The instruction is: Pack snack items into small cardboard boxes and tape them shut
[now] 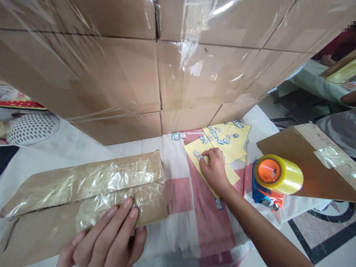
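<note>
My left hand [111, 237] lies flat, fingers together, on the taped parcel [83, 196], long axis left-right; right hand [214, 168] fingers pinch a sticker [200, 158] on the yellow sheet [204, 154], frame centre.

Bright daylight, tape glare, warped edges

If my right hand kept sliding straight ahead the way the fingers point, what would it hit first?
Probably the small stickers on the yellow sheet just beyond the right hand, then the wrapped cardboard boxes; depth is unclear.
</note>
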{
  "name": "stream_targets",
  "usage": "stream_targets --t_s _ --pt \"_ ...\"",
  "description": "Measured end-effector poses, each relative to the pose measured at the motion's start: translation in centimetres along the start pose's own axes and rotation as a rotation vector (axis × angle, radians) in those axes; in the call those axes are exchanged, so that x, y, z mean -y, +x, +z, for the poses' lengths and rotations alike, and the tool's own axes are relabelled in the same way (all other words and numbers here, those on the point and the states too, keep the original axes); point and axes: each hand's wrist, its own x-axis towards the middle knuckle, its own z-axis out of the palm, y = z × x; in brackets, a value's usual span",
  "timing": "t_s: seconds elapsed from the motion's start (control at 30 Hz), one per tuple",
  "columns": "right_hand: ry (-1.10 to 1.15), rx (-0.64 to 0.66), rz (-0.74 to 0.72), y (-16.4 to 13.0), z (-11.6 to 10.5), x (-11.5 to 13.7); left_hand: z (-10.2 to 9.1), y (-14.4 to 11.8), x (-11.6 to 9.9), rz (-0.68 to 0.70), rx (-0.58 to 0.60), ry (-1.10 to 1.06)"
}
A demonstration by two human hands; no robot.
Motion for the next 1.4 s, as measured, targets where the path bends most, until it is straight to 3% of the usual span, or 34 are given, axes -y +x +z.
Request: stream_targets --t_s 0.4,0.6,0.77,1.0,1.23,1.4 --pt "0.1 -0.012 -0.045 0.0 -0.4 -0.6 -0.3 -0.5 0.3 0.009 0.036 0.002" --pt "-0.002 0.131 -0.11 0.9 -1.6 -0.9 -0.4 -0.8 0.1 -0.016 0.049 -0.005" --pt "-0.126 0.146 -0.1 0.9 -2.1 0.2 -0.2 -0.4 0.5 0.079 0.013 0.0" --pt "-0.604 0.27 -0.148 0.9 -2.3 2.4 0.0 0.4 0.7 0.051 -0.027 -0.027" --pt "-0.727 0.409 -0.156 2.1 -2.1 3.0 -0.5 0.8 -0.1 -0.023 0.021 -0.062" --pt "-0.739 0.424 -0.158 2.2 -1.7 3.5 -0.8 0.9 -0.2 -0.064 0.041 -0.071"
